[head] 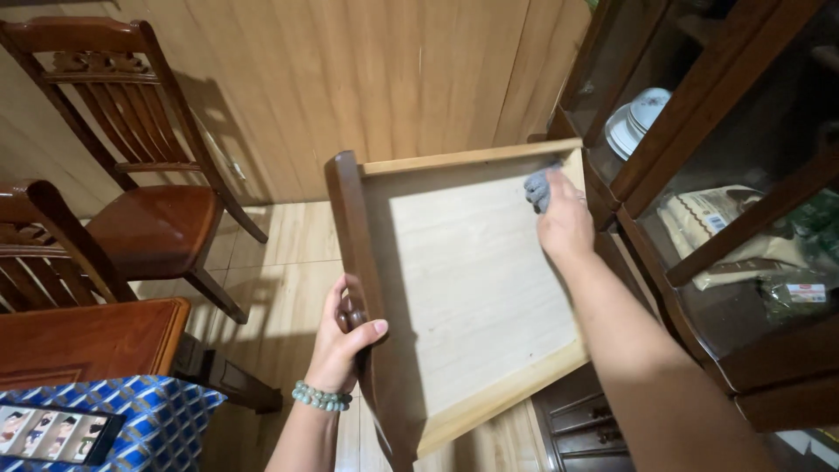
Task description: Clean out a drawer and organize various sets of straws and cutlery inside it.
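- A pulled-out wooden drawer with a pale plywood bottom and a dark brown front panel (476, 288) fills the centre of the frame, tilted so its inside faces the camera.
- The left hand (343, 336), at lower centre, is closed around the drawer's dark front edge, thumb over the rim and fingers wrapped behind; a bracelet of pale green beads (321, 399) sits on the wrist.
- The right hand (564, 223), right of centre, is curled onto a small grey-blue cloth (539, 188) and presses it against the drawer bottom near the upper right corner.
- A dark wooden cabinet with glass doors (717, 96) stands along the right edge; stacked white bowls (638, 118) and packets in clear wrapping (743, 236) show behind the glass.
- Two dark wooden chairs with brown seats (149, 210) stand at upper left on a pale tiled floor (288, 253).
- A wooden table with a blue patterned cloth (96, 350) occupies the lower left.
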